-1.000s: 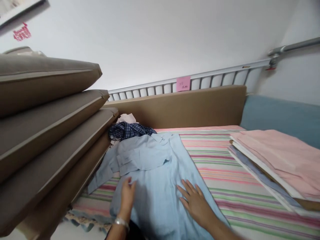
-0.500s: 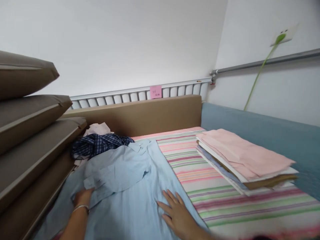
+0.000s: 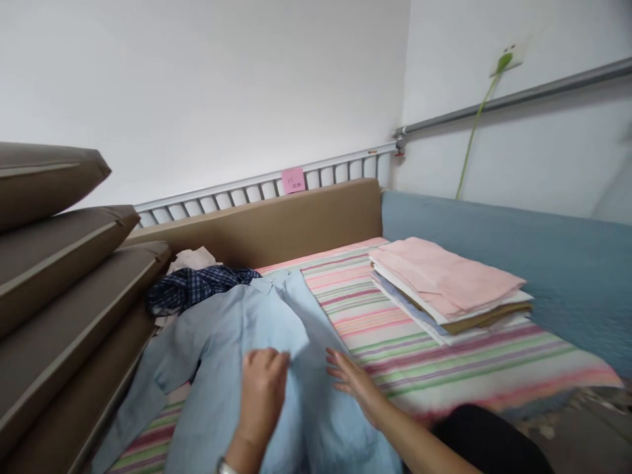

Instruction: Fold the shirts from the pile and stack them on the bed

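Observation:
A light blue collared shirt (image 3: 222,342) lies spread on the striped bed cover, its collar toward the back and one long sleeve stretched to the lower left. My left hand (image 3: 264,388) is closed on the shirt's front part, over the middle of the garment; the fabric by the fingers is partly hidden. To its right, my right hand (image 3: 353,382) hovers at or just above the shirt's right side. Its fingers are stretched out and hold nothing; whether they touch the cloth I cannot tell.
A folded clothes stack (image 3: 444,276), pink on top, sits at the right. Behind the shirt's left shoulder lies a crumpled navy plaid garment (image 3: 197,286). Stacked brown cushions (image 3: 74,296) rise at left. A brown padded panel (image 3: 276,224) and blue panel (image 3: 494,237) border the bed.
My left hand has moved right from the shirt's left side to its middle. The bunched sleeve now lies stretched out leftward. My right hand has lifted from lying flat. The view has turned right.

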Tool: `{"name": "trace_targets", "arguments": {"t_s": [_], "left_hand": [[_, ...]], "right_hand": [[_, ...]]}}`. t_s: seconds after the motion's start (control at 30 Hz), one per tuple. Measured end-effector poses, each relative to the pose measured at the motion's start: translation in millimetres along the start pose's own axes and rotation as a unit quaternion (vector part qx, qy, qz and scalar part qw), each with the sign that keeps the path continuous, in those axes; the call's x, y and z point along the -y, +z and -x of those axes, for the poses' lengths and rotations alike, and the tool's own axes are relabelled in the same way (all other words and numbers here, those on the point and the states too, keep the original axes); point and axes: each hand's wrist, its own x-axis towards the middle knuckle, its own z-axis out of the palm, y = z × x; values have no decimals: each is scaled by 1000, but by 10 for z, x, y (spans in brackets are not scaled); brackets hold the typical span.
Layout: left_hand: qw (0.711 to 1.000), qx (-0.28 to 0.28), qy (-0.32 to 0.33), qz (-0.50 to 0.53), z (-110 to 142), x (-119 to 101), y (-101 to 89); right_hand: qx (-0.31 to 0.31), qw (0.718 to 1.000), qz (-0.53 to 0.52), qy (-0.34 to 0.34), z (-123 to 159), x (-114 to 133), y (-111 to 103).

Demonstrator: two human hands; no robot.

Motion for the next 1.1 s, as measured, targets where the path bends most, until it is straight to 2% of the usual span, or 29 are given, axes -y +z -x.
{"name": "trace_targets", "arguments": {"t_s": [0.1, 0.17, 0.2, 0.27, 0.37, 0.43, 0.5, 0.53, 0.6, 0.73, 0.8, 1.0, 1.1], "left_hand": [[998, 34, 1, 57, 511, -405, 494], [997, 27, -10, 73, 743, -500, 753], [997, 24, -13, 77, 798, -515, 820], [996, 33, -13, 80, 787, -515, 803], [996, 48, -8, 78, 583, -518, 494], [997, 30, -4, 70, 452, -548, 261], [998, 10, 10, 68, 404, -595, 136], [997, 4, 15, 69, 419, -622, 134], [997, 13, 20, 78, 515, -680, 246], [994, 57, 8, 96, 784, -809, 656], [991, 81, 1, 108, 851, -874, 768], [983, 147, -7, 106, 821, -992, 697], [975, 201, -17, 93, 879, -996, 698]], "right_hand": [[15, 980, -162, 114, 169, -54, 12], [26, 972, -185, 139, 197, -125, 57], [17, 975, -174, 138, 183, -154, 89], [-32, 986, -114, 116, 121, -161, 165], [-89, 995, 0, 39, 43, 15, 278], [-74, 995, 58, -46, 58, 206, 317], [-47, 983, 114, -134, 124, 346, 299], [-41, 975, 143, -167, 165, 367, 265], [-53, 961, 194, -188, 232, 288, 157], [-104, 949, 279, -108, 249, -115, -100], [-110, 942, 304, -87, 231, -223, -168], [-89, 931, 322, -146, 275, -40, -144], [-89, 911, 384, -119, 314, -72, -196]]}}
